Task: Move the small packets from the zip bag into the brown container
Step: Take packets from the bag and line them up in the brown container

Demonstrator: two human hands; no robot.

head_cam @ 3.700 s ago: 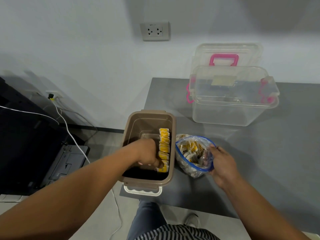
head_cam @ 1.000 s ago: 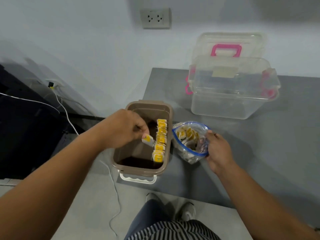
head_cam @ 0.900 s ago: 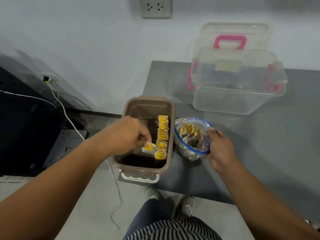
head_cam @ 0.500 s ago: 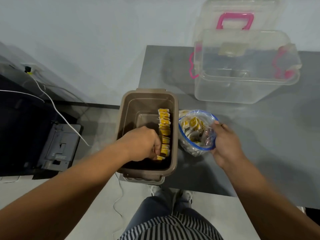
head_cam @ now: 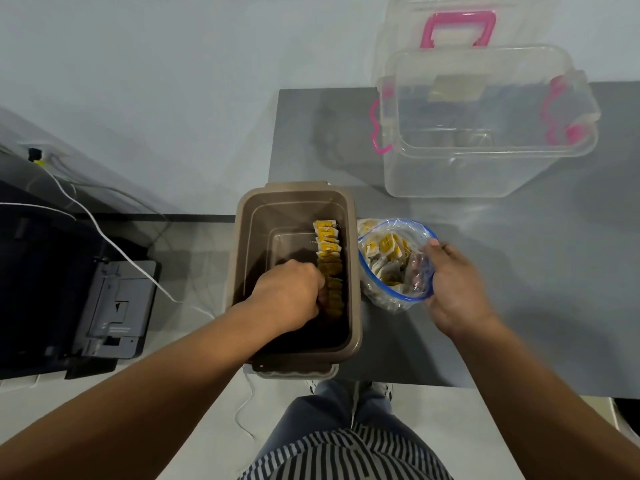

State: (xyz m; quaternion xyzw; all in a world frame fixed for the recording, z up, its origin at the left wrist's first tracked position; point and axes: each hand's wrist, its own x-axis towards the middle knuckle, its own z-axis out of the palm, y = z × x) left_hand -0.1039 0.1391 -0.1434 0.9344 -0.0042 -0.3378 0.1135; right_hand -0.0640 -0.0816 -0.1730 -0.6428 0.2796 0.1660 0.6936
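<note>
The left hand (head_cam: 289,296) is curled inside the brown container (head_cam: 298,192), against a row of small packets (head_cam: 327,242) lined along its 3 o'clock wall. Whether a packet is pinched cannot be told. The zip bag (head_cam: 381,293), beside the container at 3 o'clock, is gripped at its rim by the right hand (head_cam: 457,292). Inside it, loose packets (head_cam: 386,247) are seen. A clear box (head_cam: 485,174) is set at 1 o'clock on the tabletop (head_cam: 519,271).

No lettering can be read anywhere. The small packets (head_cam: 327,237) standing in the brown container (head_cam: 294,188) carry yellow labels (head_cam: 325,249), their print too small to make out; likewise those in the zip bag (head_cam: 394,258) just right of it. Behind it, the tan sticker (head_cam: 457,88) on the clear box (head_cam: 485,174) is blurred.
</note>
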